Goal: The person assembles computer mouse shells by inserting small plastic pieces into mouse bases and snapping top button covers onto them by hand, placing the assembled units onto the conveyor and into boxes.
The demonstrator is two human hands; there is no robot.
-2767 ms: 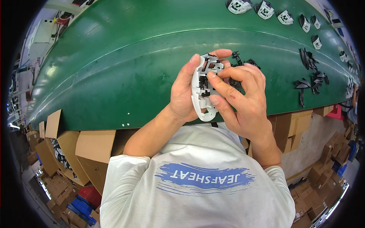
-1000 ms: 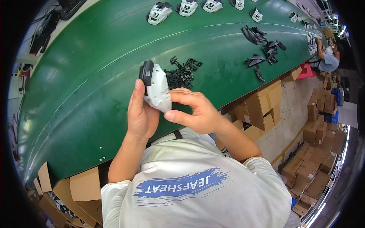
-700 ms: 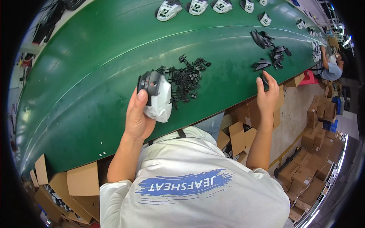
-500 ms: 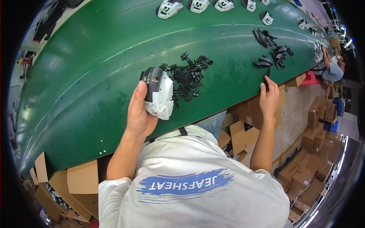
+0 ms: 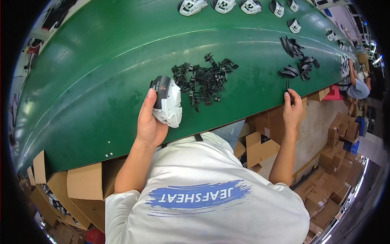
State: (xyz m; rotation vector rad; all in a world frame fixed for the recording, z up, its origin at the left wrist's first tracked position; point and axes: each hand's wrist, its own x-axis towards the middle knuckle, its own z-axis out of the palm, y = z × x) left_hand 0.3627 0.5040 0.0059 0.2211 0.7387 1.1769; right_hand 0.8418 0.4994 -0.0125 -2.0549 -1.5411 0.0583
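light: bright, fairly even over the green table [image 5: 97,110] | glare: pale streaks across its top, white strip light [image 5: 361,179] at lower right | edges: strongly curved, black rim | focus: centre crisp, far right soft

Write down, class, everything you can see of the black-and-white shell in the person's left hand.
The black-and-white shell is rounded and looks like smooth, hard plastic. Its dark section, with a small reddish spot, lies toward the upper left; the white section fills the right and lower end. The left hand grips it from the left and below, thumb at the dark side. In the picture it is left of the pile of small black parts.
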